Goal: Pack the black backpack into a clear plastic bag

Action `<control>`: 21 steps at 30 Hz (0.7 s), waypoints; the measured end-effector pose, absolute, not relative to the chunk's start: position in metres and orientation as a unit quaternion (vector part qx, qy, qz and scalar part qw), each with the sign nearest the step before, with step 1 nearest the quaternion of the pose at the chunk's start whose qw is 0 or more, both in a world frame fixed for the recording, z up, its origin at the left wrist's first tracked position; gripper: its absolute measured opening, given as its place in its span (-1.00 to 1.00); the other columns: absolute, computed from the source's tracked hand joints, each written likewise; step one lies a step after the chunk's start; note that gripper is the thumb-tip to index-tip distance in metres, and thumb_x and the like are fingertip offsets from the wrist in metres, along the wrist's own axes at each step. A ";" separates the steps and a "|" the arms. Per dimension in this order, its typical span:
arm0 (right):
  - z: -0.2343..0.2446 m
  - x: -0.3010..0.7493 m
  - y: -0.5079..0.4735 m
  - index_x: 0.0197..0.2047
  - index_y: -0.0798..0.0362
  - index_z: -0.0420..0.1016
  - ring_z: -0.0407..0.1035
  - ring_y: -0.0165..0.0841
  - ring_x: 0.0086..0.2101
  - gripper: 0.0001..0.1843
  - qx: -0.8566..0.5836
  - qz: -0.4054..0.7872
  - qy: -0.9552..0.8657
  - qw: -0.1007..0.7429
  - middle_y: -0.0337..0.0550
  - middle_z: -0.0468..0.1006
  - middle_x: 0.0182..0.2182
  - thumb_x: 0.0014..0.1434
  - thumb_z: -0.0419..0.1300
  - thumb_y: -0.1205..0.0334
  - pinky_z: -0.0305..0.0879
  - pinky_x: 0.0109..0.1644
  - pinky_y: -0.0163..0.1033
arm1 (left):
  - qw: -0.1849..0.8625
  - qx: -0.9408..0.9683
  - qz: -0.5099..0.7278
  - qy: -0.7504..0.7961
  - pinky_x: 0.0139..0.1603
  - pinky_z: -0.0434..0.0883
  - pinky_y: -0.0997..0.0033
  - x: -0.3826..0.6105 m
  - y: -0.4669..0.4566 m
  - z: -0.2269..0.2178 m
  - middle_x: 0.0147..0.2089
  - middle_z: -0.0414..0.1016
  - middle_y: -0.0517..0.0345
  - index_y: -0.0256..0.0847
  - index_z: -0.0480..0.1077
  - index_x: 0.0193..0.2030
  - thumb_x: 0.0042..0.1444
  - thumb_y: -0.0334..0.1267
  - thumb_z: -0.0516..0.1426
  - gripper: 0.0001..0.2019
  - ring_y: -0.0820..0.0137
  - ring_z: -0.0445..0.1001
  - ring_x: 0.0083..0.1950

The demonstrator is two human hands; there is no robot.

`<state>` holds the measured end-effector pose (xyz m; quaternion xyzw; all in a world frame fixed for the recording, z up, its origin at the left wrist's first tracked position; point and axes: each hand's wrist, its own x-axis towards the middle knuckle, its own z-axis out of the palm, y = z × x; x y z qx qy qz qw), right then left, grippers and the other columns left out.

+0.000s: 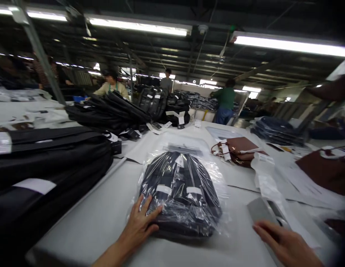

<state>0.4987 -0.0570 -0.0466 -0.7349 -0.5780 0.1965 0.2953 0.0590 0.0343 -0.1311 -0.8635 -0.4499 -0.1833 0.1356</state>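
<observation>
A black backpack sealed in a clear plastic bag [181, 189] lies on the white table [100, 215] in front of me. My left hand [141, 221] rests flat on the bag's near left corner, fingers spread and open. My right hand [283, 243] lies at the lower right, fingers stretched out over a grey flat piece [259, 211] beside loose clear plastic bags [268, 181]. Nothing is gripped by either hand.
Stacks of black bags fill the left side [47, 167] and the far middle [116, 111]. A brown handbag with a tag [239, 150] lies behind the wrapped backpack, another brown bag [325, 170] at right. Several people stand at far tables.
</observation>
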 end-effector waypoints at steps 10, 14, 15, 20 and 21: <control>0.045 0.275 0.098 -0.29 0.05 0.58 0.32 -0.49 -0.49 -0.84 -0.214 0.305 -0.928 -0.002 -0.29 0.55 -0.47 0.15 0.15 0.29 0.17 -0.38 -0.40 | 0.108 -0.862 -0.184 -0.460 0.00 0.27 -0.37 0.063 0.027 -0.130 0.42 -0.26 -0.01 0.41 -0.10 0.27 -0.07 -0.15 0.32 -0.13 -0.30 -0.04 0.28; 0.020 0.238 0.124 -0.34 -0.03 0.60 0.30 -0.51 -0.55 -0.85 -0.197 0.173 -0.959 -0.110 -0.34 0.56 -0.52 0.06 0.21 0.36 0.08 -0.49 -0.41 | 0.109 -0.864 -0.196 -0.452 -0.06 0.29 -0.41 0.065 0.027 -0.129 0.41 -0.33 -0.09 0.40 -0.11 0.28 -0.06 -0.10 0.30 -0.14 -0.34 0.01 0.25; 0.013 0.231 0.127 -0.37 -0.03 0.61 0.29 -0.50 -0.57 -0.89 -0.206 0.138 -0.960 -0.128 -0.33 0.56 -0.55 0.04 0.24 0.33 0.05 -0.52 -0.40 | 0.105 -0.864 -0.201 -0.449 -0.07 0.29 -0.41 0.065 0.027 -0.129 0.41 -0.35 -0.10 0.40 -0.10 0.28 -0.03 -0.07 0.28 -0.18 -0.35 0.01 0.25; -0.009 0.212 0.134 -0.50 0.05 0.60 0.29 -0.42 -0.59 -0.97 -0.238 0.076 -0.955 -0.158 -0.27 0.47 -0.65 -0.10 0.35 0.29 -0.01 -0.54 -0.35 | 0.085 -0.859 -0.213 -0.459 -0.04 0.28 -0.40 0.065 0.028 -0.130 0.41 -0.29 -0.08 0.44 -0.06 0.25 -0.14 -0.12 0.35 -0.10 -0.33 0.00 0.26; -0.013 0.210 0.137 -0.48 0.06 0.59 0.30 -0.40 -0.58 -0.93 -0.241 0.072 -0.955 -0.158 -0.26 0.47 -0.64 -0.12 0.36 0.26 0.01 -0.53 -0.34 | 0.082 -0.859 -0.212 -0.459 -0.03 0.27 -0.40 0.065 0.027 -0.130 0.40 -0.27 -0.09 0.45 -0.06 0.25 -0.18 -0.15 0.38 -0.06 -0.32 -0.01 0.27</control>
